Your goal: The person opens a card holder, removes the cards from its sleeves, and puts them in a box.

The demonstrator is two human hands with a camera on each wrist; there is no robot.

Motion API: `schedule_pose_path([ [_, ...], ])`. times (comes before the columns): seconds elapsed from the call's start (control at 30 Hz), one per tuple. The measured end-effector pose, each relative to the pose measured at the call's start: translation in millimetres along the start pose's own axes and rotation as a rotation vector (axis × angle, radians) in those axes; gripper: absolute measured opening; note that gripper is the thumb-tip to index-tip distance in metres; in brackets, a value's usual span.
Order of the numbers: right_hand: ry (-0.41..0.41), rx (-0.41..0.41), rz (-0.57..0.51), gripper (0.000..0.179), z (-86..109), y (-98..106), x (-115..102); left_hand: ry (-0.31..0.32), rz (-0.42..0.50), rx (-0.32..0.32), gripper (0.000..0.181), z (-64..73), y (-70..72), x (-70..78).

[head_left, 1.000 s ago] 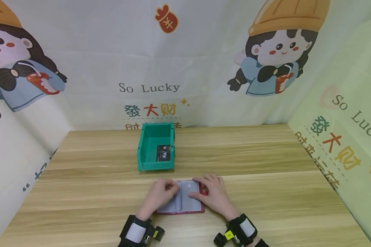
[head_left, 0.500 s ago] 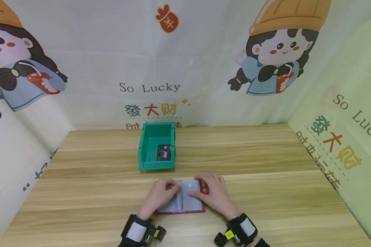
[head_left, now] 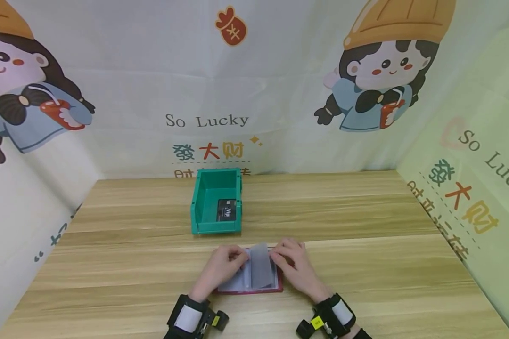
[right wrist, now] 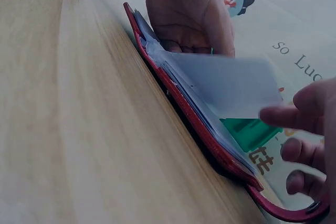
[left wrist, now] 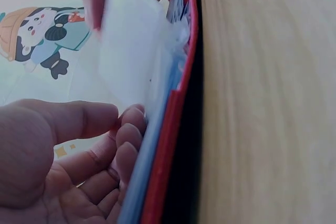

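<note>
A small red card holder [head_left: 260, 292] lies spread on the table, its clear plastic sleeves [head_left: 233, 284] showing. One sleeve page [head_left: 261, 268] stands lifted near its middle, blurred in both wrist views. My left hand [head_left: 220, 266] rests on the left-hand sleeves, its loosely bent fingertips [left wrist: 128, 137] along the page surface and the thumb tip close to the index finger. My right hand [head_left: 294, 263] is at the right side of the lifted page; in the right wrist view a fingertip [right wrist: 270, 116] meets the page's edge. A red strap [right wrist: 283, 214] with a snap extends from the cover.
Behind the card holder stands a green bin [head_left: 197, 207] with a black card [head_left: 226, 210] marked "Vip" inside. The wooden table [head_left: 343, 212] ends at a printed cloth backdrop [head_left: 280, 94]. Each wrist wears a black camera band [head_left: 332, 315].
A sleeve page has risen off the right-hand side of the card holder. My right thumb has come off the page's middle and moved right toward the fingers. The left hand stays put.
</note>
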State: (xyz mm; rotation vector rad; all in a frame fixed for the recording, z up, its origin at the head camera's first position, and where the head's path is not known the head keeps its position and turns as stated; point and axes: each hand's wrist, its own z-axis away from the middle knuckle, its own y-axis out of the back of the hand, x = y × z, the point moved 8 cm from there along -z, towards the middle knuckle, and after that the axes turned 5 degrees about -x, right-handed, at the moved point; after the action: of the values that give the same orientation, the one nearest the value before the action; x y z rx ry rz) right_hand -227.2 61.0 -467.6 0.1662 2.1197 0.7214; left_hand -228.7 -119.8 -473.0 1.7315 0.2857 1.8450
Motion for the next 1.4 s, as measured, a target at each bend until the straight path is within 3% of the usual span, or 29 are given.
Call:
schedule_pose_path([
  [0.1, 0.049, -0.046, -0.057, 0.022, 1.8, -2.2, -2.7, -0.010, 0.006, -0.013, 0.016, 0.2, -1.4, 2.7],
  [0.33, 0.030, -0.180, -0.125, 0.037, 2.4, -10.5, -6.0, -0.054, 0.013, -0.028, 0.031, 1.9, -5.6, 14.7],
  [0.63, 0.080, -0.173, -0.075, 0.036, 0.7, -12.0, -7.5, -0.030, 0.044, -0.034, 0.035, 1.5, -4.8, 10.9],
  [0.87, -0.039, -0.075, 0.119, 0.024, -0.5, -7.5, 1.1, -0.045, -0.001, 0.011, 0.019, 3.9, 8.2, 6.4],
  [1.1, -0.187, -0.111, 0.251, 0.035, -1.1, -10.4, 9.2, 0.003, -0.086, 0.053, 0.013, 8.6, 20.5, 2.7],
  [1.3, -0.215, -0.095, 0.292, 0.040, -2.1, -8.7, 9.3, 0.122, -0.099, 0.090, 0.028, 13.2, 29.7, -4.0],
  [1.4, -0.224, -0.095, 0.295, 0.040, -2.1, -8.6, 9.3, 0.149, -0.107, 0.102, 0.038, 14.0, 31.8, -6.3],
])
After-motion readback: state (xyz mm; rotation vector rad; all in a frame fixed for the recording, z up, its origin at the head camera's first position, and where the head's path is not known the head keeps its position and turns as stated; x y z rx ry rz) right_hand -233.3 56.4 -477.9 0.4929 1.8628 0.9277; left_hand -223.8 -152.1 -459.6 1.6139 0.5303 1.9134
